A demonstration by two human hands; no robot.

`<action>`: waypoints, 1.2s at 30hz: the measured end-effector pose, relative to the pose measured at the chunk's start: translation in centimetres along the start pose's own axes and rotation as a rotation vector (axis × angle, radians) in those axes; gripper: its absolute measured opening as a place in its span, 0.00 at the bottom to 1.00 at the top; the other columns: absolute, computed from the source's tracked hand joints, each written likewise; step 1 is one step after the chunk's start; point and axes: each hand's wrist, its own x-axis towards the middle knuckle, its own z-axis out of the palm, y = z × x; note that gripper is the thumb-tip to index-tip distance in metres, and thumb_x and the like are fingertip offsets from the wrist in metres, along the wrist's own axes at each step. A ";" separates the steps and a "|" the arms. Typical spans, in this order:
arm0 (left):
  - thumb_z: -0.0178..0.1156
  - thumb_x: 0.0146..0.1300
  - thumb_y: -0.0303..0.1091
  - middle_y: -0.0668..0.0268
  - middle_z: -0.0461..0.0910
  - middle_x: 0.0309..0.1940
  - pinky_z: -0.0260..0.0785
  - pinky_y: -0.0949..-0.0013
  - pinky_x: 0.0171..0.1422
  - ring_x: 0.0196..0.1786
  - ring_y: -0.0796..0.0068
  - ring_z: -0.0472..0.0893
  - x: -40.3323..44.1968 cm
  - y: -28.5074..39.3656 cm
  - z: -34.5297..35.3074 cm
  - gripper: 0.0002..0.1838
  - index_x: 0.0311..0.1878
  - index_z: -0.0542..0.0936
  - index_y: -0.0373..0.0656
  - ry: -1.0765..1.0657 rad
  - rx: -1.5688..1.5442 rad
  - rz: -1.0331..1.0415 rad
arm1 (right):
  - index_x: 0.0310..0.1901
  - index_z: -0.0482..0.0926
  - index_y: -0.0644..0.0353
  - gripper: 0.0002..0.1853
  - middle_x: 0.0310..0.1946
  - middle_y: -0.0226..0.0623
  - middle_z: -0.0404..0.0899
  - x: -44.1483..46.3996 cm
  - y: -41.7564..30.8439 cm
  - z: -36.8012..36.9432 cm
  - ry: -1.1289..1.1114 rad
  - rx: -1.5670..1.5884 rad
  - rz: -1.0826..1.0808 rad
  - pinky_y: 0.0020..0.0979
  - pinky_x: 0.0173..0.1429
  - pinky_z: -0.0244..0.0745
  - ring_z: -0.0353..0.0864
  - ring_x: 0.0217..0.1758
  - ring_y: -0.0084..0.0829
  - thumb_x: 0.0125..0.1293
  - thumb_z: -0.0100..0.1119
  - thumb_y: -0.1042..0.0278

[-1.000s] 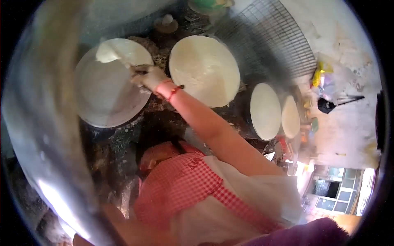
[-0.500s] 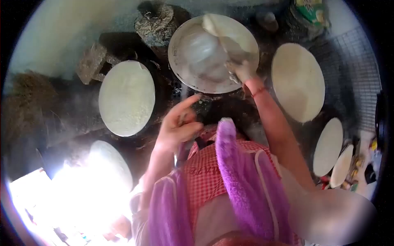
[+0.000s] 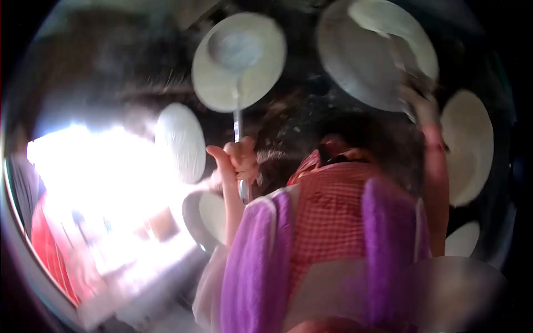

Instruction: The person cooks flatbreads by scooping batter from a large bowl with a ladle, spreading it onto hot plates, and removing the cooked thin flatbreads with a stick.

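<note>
My left hand [image 3: 241, 161] is wrapped around the long handle of a metal ladle [image 3: 236, 50], with the thumb sticking out to the side. The ladle's round bowl is over a pale round sheet of batter [image 3: 239, 94] at the top middle. At the upper right, my right hand [image 3: 421, 105] grips a flat spatula [image 3: 402, 53], blurred by motion, above a large round griddle [image 3: 347, 61]. Pale batter [image 3: 388, 16] covers the griddle's upper right part; the spatula's far end seems to touch it.
Another pale round [image 3: 469, 147] lies at the right, with a smaller one [image 3: 463, 238] below it. On the left are a white round [image 3: 180, 143] and a bowl [image 3: 191, 213] with pale contents. Glare fills the left side, where a person in red [image 3: 50, 244] shows at the edge.
The view has swung left, so the griddle appears farther right. My left hand has brought the ladle over the left batter round. My right hand still holds the spatula at the griddle.
</note>
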 end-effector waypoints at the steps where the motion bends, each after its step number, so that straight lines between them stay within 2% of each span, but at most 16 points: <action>1: 0.49 0.73 0.40 0.72 0.61 0.26 0.48 0.80 0.15 0.18 0.86 0.56 -0.5 -0.6 0.3 0.14 0.34 0.72 0.40 -0.006 -0.021 0.006 | 0.52 0.80 0.56 0.20 0.42 0.32 0.83 -0.4 0.7 -1.8 0.005 0.035 0.177 0.28 0.39 0.75 0.81 0.34 0.26 0.61 0.64 0.56; 5: 0.50 0.73 0.40 0.72 0.62 0.26 0.48 0.80 0.15 0.18 0.86 0.56 -1.3 -2.8 0.6 0.14 0.34 0.73 0.41 -0.013 -0.030 -0.039 | 0.52 0.81 0.56 0.19 0.38 0.31 0.83 -0.2 3.3 -2.7 -0.035 -0.034 0.440 0.29 0.28 0.73 0.81 0.29 0.25 0.62 0.64 0.56; 9: 0.50 0.73 0.41 0.71 0.62 0.26 0.48 0.80 0.15 0.18 0.86 0.56 1.2 -4.7 1.8 0.14 0.35 0.74 0.41 0.007 0.075 -0.141 | 0.48 0.81 0.57 0.19 0.36 0.36 0.83 0.4 -1.2 4.0 0.000 -0.562 0.244 0.28 0.34 0.73 0.81 0.33 0.27 0.64 0.61 0.52; 10: 0.50 0.73 0.41 0.71 0.63 0.27 0.48 0.80 0.15 0.18 0.86 0.56 2.8 -5.3 2.8 0.14 0.35 0.74 0.41 -0.017 0.134 -0.163 | 0.48 0.81 0.56 0.18 0.35 0.36 0.83 0.3 -4.9 3.9 -0.015 -0.213 0.468 0.27 0.28 0.72 0.80 0.28 0.26 0.65 0.59 0.52; 14: 0.50 0.73 0.41 0.71 0.63 0.27 0.48 0.80 0.15 0.18 0.86 0.56 8.0 -6.1 7.2 0.14 0.35 0.75 0.41 -0.217 0.494 -0.281 | 0.48 0.79 0.59 0.16 0.25 0.30 0.80 4.0 -3.4 -0.8 0.150 0.244 0.427 0.21 0.18 0.62 0.74 0.17 0.21 0.63 0.63 0.60; 16: 0.51 0.73 0.41 0.71 0.64 0.27 0.48 0.80 0.15 0.18 0.86 0.56 8.7 -7.1 7.6 0.14 0.35 0.76 0.41 -0.260 0.669 -0.176 | 0.47 0.79 0.60 0.15 0.22 0.29 0.77 3.2 -3.8 0.8 0.017 0.062 0.327 0.22 0.17 0.61 0.74 0.18 0.21 0.63 0.62 0.61; 18: 0.54 0.71 0.36 0.70 0.66 0.28 0.49 0.82 0.16 0.20 0.87 0.57 9.2 -9.3 7.5 0.09 0.40 0.78 0.39 -0.134 0.780 0.283 | 0.51 0.79 0.58 0.18 0.23 0.30 0.78 3.3 -5.4 3.4 -0.109 -0.233 0.324 0.23 0.21 0.67 0.75 0.20 0.22 0.61 0.65 0.60; 19: 0.52 0.72 0.35 0.70 0.69 0.33 0.52 0.82 0.18 0.22 0.86 0.58 9.7 -8.0 6.8 0.10 0.47 0.74 0.38 -0.195 0.797 0.182 | 0.52 0.79 0.57 0.20 0.23 0.30 0.78 3.2 -5.9 3.7 -0.117 -0.500 0.207 0.23 0.22 0.68 0.75 0.20 0.22 0.59 0.66 0.60; 21: 0.52 0.72 0.32 0.70 0.70 0.33 0.52 0.83 0.18 0.22 0.87 0.58 9.6 -7.1 5.9 0.07 0.43 0.74 0.38 -0.059 0.651 0.256 | 0.55 0.78 0.56 0.24 0.27 0.30 0.80 3.9 -0.9 2.5 -0.195 -0.155 0.250 0.24 0.25 0.71 0.76 0.23 0.21 0.57 0.69 0.61; 22: 0.52 0.72 0.32 0.70 0.70 0.32 0.52 0.83 0.18 0.22 0.87 0.58 9.2 -6.1 5.2 0.07 0.43 0.74 0.38 -0.018 0.569 0.284 | 0.57 0.77 0.56 0.25 0.32 0.28 0.81 3.2 -1.6 0.9 -0.129 -0.126 0.066 0.24 0.26 0.72 0.77 0.28 0.20 0.57 0.68 0.61; 24: 0.47 0.74 0.32 0.71 0.63 0.26 0.47 0.82 0.15 0.19 0.85 0.54 7.8 -3.8 2.9 0.07 0.42 0.72 0.39 0.055 0.397 0.334 | 0.58 0.76 0.56 0.26 0.35 0.27 0.82 3.4 -4.0 -3.1 -0.044 -0.100 0.371 0.24 0.27 0.73 0.78 0.33 0.18 0.58 0.68 0.60; 27: 0.48 0.74 0.34 0.74 0.58 0.24 0.49 0.82 0.16 0.19 0.87 0.53 6.5 -3.4 1.9 0.10 0.54 0.72 0.42 0.074 0.511 0.382 | 0.60 0.75 0.56 0.25 0.34 0.31 0.82 6.9 -2.6 -3.2 -0.064 -0.128 0.268 0.23 0.30 0.73 0.80 0.29 0.19 0.61 0.64 0.61; 28: 0.48 0.74 0.34 0.74 0.58 0.24 0.49 0.82 0.16 0.19 0.87 0.53 6.2 -3.5 2.2 0.10 0.54 0.72 0.42 0.081 0.519 0.374 | 0.60 0.74 0.56 0.25 0.36 0.35 0.83 7.9 -3.8 -1.9 -0.151 -0.447 0.483 0.25 0.31 0.74 0.81 0.29 0.21 0.61 0.62 0.60; 32: 0.44 0.75 0.32 0.72 0.58 0.24 0.48 0.84 0.16 0.19 0.87 0.53 7.4 -2.4 3.4 0.21 0.69 0.61 0.50 0.085 0.570 0.476 | 0.59 0.75 0.56 0.24 0.45 0.48 0.82 5.9 -2.4 0.6 -0.391 -0.820 0.068 0.31 0.57 0.72 0.79 0.53 0.40 0.59 0.63 0.65; 34: 0.45 0.75 0.32 0.72 0.58 0.24 0.49 0.84 0.16 0.18 0.88 0.54 7.5 -2.0 4.0 0.21 0.70 0.60 0.48 0.115 0.585 0.464 | 0.58 0.76 0.56 0.23 0.47 0.48 0.81 4.4 -3.3 -2.7 -0.427 -0.518 0.051 0.33 0.56 0.73 0.79 0.53 0.37 0.60 0.61 0.68; 36: 0.44 0.76 0.34 0.71 0.62 0.26 0.51 0.83 0.15 0.17 0.88 0.55 7.8 -0.8 2.9 0.23 0.71 0.58 0.44 0.167 0.549 0.456 | 0.58 0.76 0.57 0.23 0.45 0.42 0.81 7.1 0.2 -7.4 -0.169 -0.623 -0.422 0.30 0.51 0.76 0.80 0.46 0.30 0.60 0.61 0.71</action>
